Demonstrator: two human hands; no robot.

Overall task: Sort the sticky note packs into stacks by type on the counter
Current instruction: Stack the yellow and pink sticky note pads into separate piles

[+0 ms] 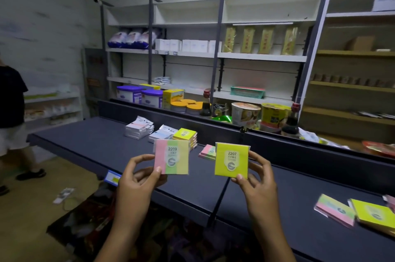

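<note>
My left hand (140, 176) holds up a striped pink, green and yellow pack (172, 156) labelled 2209. My right hand (256, 178) holds up a plain yellow pack (232, 160) labelled 2207. Both packs hang above the dark counter (89, 144). Behind them on the counter stand a stack of yellow packs (185, 134), two stacks of white-wrapped packs (139, 128) (162, 132), and a low stack of striped packs (207, 152). At the right lie loose packs, a striped one (334, 210) and a yellow one (376, 214).
A raised dark ledge (213, 127) runs along the counter's far side, with tubs, cups and bottles behind it. Shelves with goods fill the back wall. A person (10, 101) stands at the far left. Papers lie on the floor at lower left.
</note>
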